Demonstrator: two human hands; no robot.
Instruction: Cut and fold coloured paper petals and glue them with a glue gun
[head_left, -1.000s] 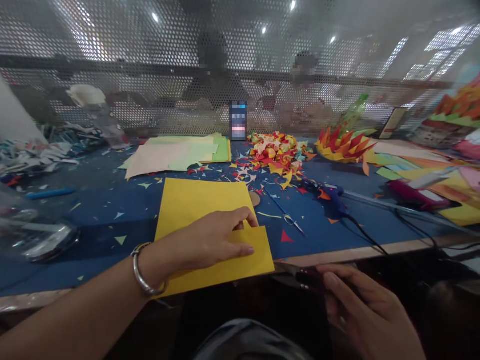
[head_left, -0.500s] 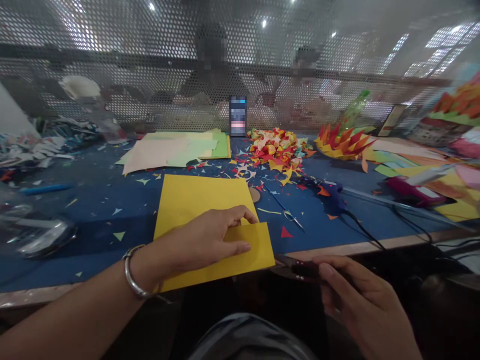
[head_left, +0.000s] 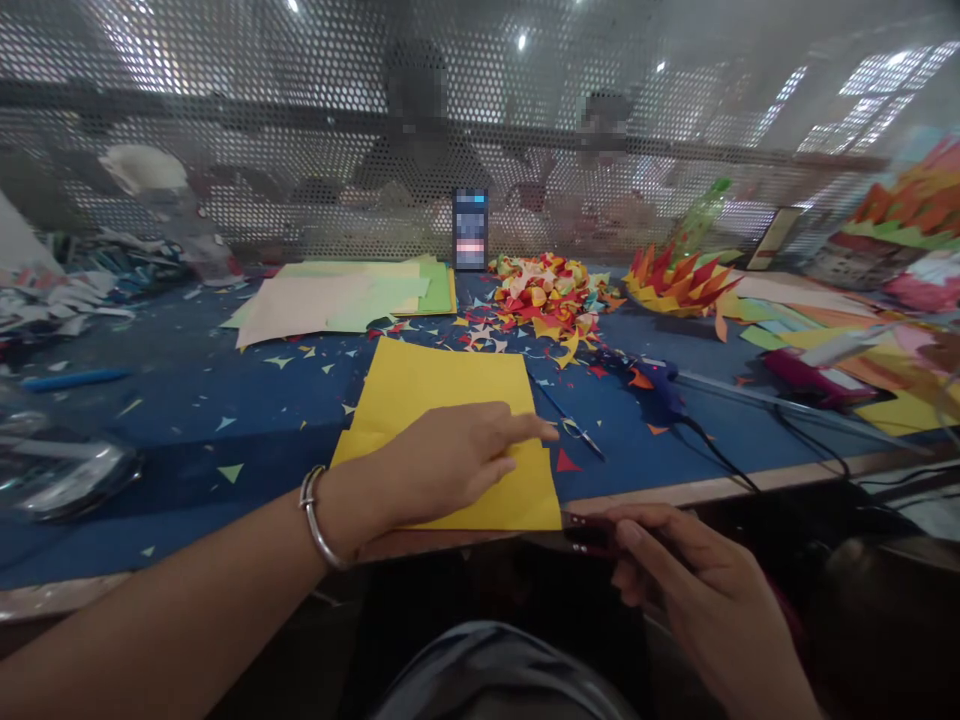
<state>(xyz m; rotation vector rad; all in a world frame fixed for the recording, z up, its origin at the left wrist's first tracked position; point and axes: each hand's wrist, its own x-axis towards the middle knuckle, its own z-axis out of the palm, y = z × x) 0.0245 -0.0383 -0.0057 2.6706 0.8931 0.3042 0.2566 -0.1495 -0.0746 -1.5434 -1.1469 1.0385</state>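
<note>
The yellow paper [head_left: 446, 380] is laid at the near edge of the blue table [head_left: 277, 400], its near part doubled by a flap; it is covered from above by the left hand [head_left: 450, 460], whose thumb and fingers are held apart; dark scissors [head_left: 596, 532] are clamped in the fingers of the right hand [head_left: 694, 595], at the paper's near right corner; on the far side a phone [head_left: 470, 232] is stood upright, with sheets [head_left: 322, 305] stacked to its left and scraps [head_left: 547, 285] heaped to its right.
</note>
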